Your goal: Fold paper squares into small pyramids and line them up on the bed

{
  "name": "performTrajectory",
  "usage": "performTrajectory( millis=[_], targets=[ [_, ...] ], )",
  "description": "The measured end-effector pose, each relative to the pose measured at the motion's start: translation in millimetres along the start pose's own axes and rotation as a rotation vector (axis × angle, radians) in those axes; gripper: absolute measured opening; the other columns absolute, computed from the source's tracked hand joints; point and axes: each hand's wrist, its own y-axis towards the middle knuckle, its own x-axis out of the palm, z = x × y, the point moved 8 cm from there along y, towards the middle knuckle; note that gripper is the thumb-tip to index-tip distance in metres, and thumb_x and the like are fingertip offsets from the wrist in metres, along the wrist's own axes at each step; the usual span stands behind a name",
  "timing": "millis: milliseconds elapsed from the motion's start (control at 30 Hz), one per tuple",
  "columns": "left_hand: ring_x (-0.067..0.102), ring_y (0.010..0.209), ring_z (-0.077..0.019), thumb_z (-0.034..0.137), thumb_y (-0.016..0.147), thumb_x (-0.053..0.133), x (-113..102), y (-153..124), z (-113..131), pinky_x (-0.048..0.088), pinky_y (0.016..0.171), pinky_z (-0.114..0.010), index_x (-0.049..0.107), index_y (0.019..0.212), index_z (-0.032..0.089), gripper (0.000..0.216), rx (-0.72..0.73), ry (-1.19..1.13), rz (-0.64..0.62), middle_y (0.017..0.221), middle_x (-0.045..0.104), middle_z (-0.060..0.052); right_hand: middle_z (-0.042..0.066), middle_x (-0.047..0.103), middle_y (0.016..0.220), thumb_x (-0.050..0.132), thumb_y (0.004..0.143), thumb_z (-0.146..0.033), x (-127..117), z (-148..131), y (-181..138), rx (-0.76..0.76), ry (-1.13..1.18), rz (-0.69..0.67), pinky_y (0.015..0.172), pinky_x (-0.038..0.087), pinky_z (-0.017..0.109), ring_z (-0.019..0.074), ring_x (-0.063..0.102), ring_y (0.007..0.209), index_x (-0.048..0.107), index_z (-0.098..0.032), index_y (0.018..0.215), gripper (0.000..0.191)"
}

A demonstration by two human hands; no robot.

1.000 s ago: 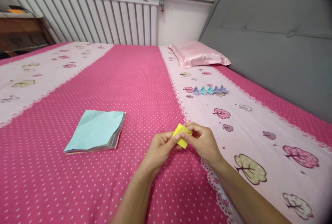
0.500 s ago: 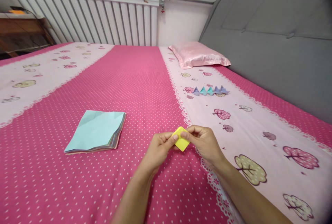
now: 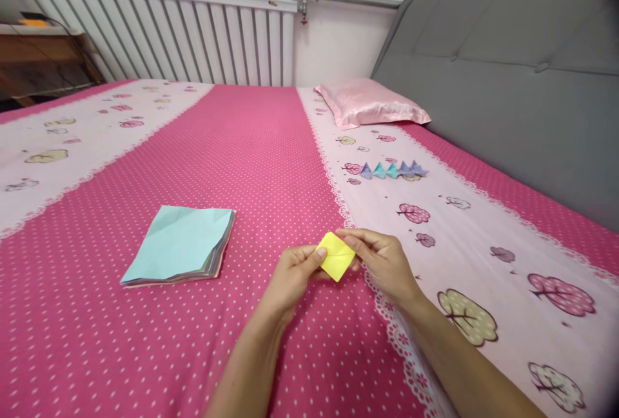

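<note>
A small yellow folded paper (image 3: pixel 337 258), diamond-shaped with a crease across its middle, is held up between my two hands over the bed. My left hand (image 3: pixel 296 274) pinches its left corner, thumb on top and fingers beneath. At the right corner, my right hand (image 3: pixel 380 262) grips the paper's edge with the thumb along the upper side; some of its fingertips are hidden behind the paper. Off to the left lies a stack of square paper (image 3: pixel 181 242) with a light blue sheet on top.
Small folded paper pieces (image 3: pixel 391 169) in purple and turquoise stand in a row on the pink patterned sheet (image 3: pixel 367 205). Behind them is a pink satin pillow (image 3: pixel 370 102). A grey padded headboard (image 3: pixel 507 69) rises at right, and a white radiator (image 3: pixel 193 37) runs along the wall.
My right thumb has slid off the paper's face to its right edge, uncovering the crease. The yellow paper has turned slightly. The stack and the row of folded pieces stay put.
</note>
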Motion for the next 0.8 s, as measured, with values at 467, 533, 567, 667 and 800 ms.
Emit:
performTrajectory(
  millis=[467,533,567,667,800],
  targets=[
    [0.049,0.051,-0.0098,0.034,0.067,0.066,-11.2,3.2,-3.6,0.034,0.047,-0.02,0.062,0.067,0.011,0.023,0.117,0.375,0.109,0.059,0.059,-0.003,0.003,0.064,0.072,0.063,0.072,-0.037,10.7,4.3,-2.2,-0.004,-0.103,-0.16,0.061,0.046,0.027,0.0139,0.057,0.065,0.065,-0.016,0.077,0.021],
    [0.052,0.052,-0.011,0.031,0.063,0.069,-17.0,2.1,1.9,0.037,0.049,-0.021,0.062,0.067,0.011,0.022,0.131,0.333,0.186,0.06,0.06,-0.004,0.003,0.064,0.073,0.064,0.072,-0.036,12.2,7.1,-1.7,0.025,-0.052,-0.189,0.063,0.046,0.027,0.0136,0.057,0.067,0.063,-0.016,0.077,0.021],
    [0.052,0.051,-0.0109,0.031,0.062,0.07,-19.1,1.6,4.0,0.038,0.049,-0.021,0.062,0.066,0.011,0.022,0.131,0.318,0.215,0.059,0.06,-0.004,0.002,0.063,0.074,0.065,0.071,-0.036,13.6,8.4,-1.8,0.044,-0.024,-0.202,0.064,0.046,0.027,0.0132,0.058,0.067,0.063,-0.016,0.077,0.021],
    [0.054,0.052,-0.0109,0.027,0.056,0.075,-24.1,0.1,7.0,0.041,0.051,-0.022,0.062,0.068,0.011,0.024,0.124,0.201,0.299,0.059,0.062,-0.003,0.0,0.061,0.069,0.067,0.07,-0.035,19.7,13.4,-4.4,0.137,0.083,-0.223,0.061,0.045,0.024,0.0107,0.057,0.062,0.059,-0.016,0.077,0.021],
    [0.061,0.068,-0.0144,0.024,0.053,0.078,-20.4,-1.0,6.1,0.047,0.067,-0.025,0.065,0.08,0.011,0.032,0.145,0.001,0.318,0.078,0.068,-0.007,-0.002,0.06,0.064,0.067,0.07,-0.036,27.1,20.1,-9.7,0.256,0.261,-0.17,0.059,0.044,0.021,0.008,0.056,0.058,0.057,-0.016,0.078,0.023]
  ],
)
